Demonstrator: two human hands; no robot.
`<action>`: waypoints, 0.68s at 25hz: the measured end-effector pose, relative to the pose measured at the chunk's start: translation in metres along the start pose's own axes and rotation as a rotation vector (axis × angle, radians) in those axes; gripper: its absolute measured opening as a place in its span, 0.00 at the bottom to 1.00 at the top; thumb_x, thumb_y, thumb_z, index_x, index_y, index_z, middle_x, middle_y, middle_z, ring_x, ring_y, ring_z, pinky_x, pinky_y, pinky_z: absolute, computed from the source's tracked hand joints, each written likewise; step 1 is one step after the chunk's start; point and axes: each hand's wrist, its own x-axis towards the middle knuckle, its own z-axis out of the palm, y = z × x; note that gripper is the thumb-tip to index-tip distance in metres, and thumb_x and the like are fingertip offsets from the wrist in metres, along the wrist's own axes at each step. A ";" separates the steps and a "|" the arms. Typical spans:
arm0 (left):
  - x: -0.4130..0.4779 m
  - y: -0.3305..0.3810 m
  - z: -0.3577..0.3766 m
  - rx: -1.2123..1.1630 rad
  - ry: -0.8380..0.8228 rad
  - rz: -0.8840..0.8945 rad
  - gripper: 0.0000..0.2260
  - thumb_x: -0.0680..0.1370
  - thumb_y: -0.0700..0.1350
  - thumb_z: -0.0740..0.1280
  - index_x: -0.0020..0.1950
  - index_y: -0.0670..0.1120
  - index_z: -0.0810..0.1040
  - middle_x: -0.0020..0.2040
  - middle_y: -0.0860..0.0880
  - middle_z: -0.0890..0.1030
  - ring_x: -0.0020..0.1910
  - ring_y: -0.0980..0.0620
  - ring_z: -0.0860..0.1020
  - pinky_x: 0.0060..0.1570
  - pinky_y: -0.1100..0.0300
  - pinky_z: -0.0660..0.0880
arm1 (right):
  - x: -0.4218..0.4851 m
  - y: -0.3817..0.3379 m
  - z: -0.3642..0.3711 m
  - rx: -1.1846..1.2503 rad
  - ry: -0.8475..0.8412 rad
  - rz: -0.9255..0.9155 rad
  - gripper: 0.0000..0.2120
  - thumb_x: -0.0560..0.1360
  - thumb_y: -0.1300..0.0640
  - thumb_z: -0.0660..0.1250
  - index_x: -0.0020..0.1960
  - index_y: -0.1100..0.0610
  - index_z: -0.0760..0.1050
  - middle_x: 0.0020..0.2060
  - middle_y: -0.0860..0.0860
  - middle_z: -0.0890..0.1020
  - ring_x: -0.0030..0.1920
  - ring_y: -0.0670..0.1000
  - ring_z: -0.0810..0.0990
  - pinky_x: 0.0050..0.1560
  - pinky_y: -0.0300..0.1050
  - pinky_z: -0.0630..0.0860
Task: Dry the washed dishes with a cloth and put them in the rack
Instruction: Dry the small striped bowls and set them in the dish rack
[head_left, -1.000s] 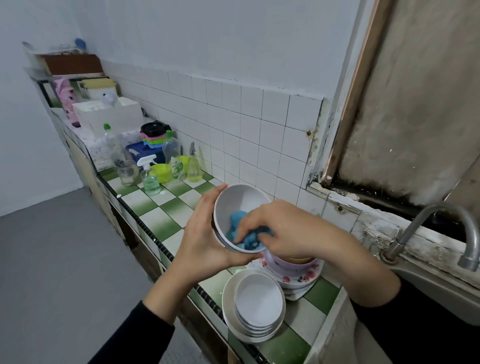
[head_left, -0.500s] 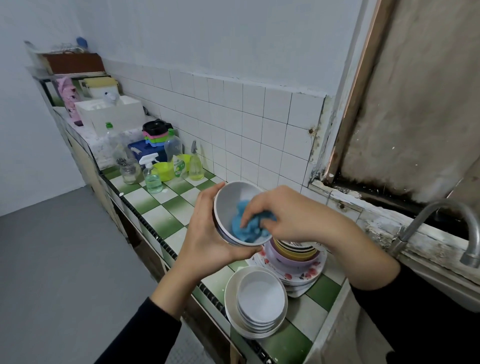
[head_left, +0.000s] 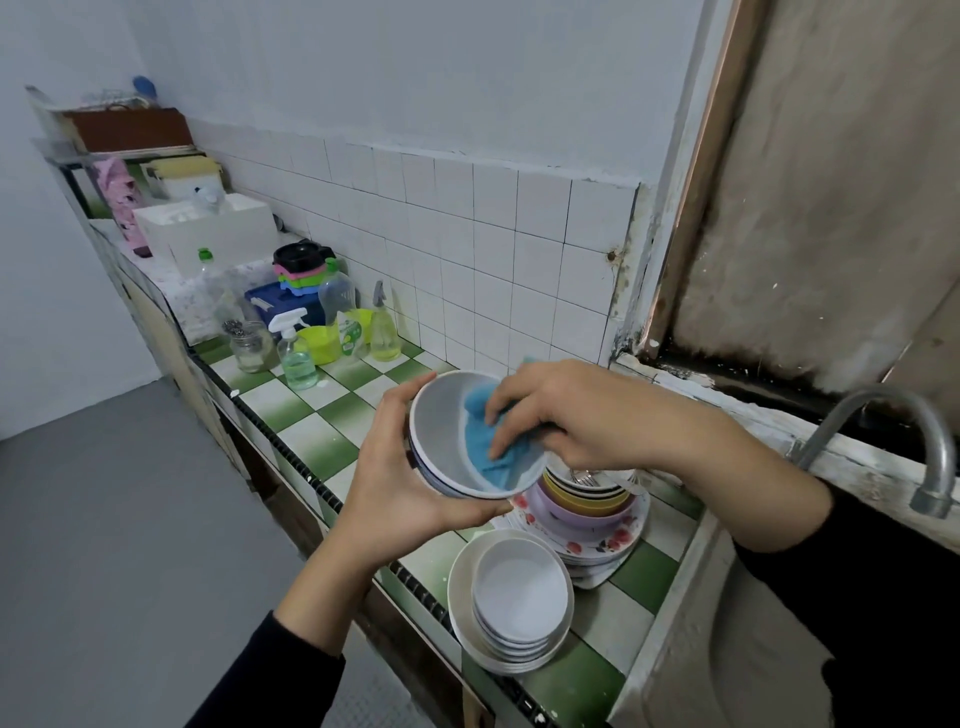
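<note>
My left hand grips a white bowl from underneath and behind, tilted toward me above the green-and-white tiled counter. Inside the bowl lies a blue cloth, which my right hand presses against the inner wall with curled fingers. Below the bowl stands a stack of white bowls on white plates. Behind it sits a stack of coloured bowls on flowered plates. No rack is plainly in view.
Spray bottles, a jar, a yellow-green tub and stacked containers crowd the far counter. A white box stands beyond. A metal tap curves over the sink at the right. Grey floor lies left.
The bowl has dropped lower and tilted more toward me. My right hand has shifted the cloth from the bowl's middle to its right inner wall.
</note>
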 end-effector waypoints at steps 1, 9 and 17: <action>0.002 0.002 -0.002 -0.027 -0.043 -0.008 0.47 0.52 0.53 0.82 0.68 0.49 0.67 0.61 0.55 0.76 0.59 0.56 0.77 0.57 0.64 0.74 | 0.003 0.001 0.003 -0.121 0.059 -0.120 0.17 0.71 0.69 0.65 0.52 0.53 0.84 0.55 0.51 0.81 0.55 0.54 0.77 0.52 0.54 0.77; 0.008 0.010 -0.017 0.028 -0.077 0.013 0.48 0.51 0.55 0.82 0.67 0.46 0.67 0.60 0.55 0.76 0.57 0.57 0.77 0.54 0.64 0.75 | 0.010 0.006 -0.005 -0.241 -0.125 -0.251 0.18 0.72 0.67 0.69 0.57 0.51 0.81 0.57 0.50 0.81 0.54 0.56 0.77 0.44 0.55 0.80; 0.006 0.009 -0.017 0.004 0.079 -0.056 0.49 0.49 0.53 0.82 0.66 0.46 0.67 0.56 0.59 0.76 0.54 0.63 0.76 0.48 0.73 0.72 | 0.012 -0.025 -0.013 0.201 -0.214 0.071 0.21 0.70 0.62 0.61 0.59 0.49 0.81 0.59 0.47 0.80 0.59 0.49 0.76 0.63 0.49 0.71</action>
